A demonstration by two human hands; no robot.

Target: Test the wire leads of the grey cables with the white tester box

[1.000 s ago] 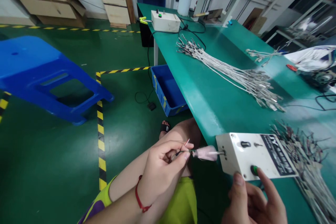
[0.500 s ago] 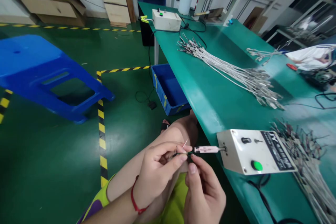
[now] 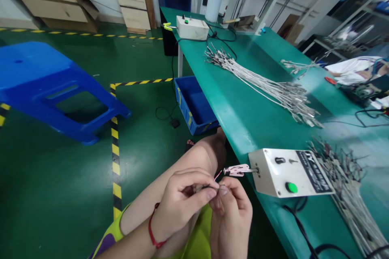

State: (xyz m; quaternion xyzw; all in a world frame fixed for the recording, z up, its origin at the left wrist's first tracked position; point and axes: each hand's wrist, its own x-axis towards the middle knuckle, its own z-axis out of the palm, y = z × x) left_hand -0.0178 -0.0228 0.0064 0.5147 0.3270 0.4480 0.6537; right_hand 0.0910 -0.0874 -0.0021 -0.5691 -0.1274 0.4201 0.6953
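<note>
Fingers pinched, my left hand [image 3: 187, 196] grips the end of a cable whose thin wires [image 3: 218, 175], one reddish and white, stick out past the fingertips. My right hand [image 3: 232, 210] is closed too, its thumb and finger pressed on the wires right beside the left fingertips; the exact spot is hidden. Just above both hands a pink clip [image 3: 236, 170] sits on a metal shaft that comes out of a white box [image 3: 290, 174] with a green button, a knob and a switch. Whether the clip's tip touches the reddish wire, I cannot tell.
Bundles of grey cables [image 3: 264, 79] lie on the green table [image 3: 240, 129], more of them [image 3: 349, 190] behind the box. A second white box [image 3: 192, 28] stands at the far end. A blue bin [image 3: 197, 105] and a blue stool [image 3: 54, 85] are on the floor. Another person's sleeve [image 3: 352, 66] shows at right.
The clip has turned on its shaft and shows its outline from another side. My right hand has moved slightly left and up against the left fingertips, and the wires at the clip's tip lie differently.
</note>
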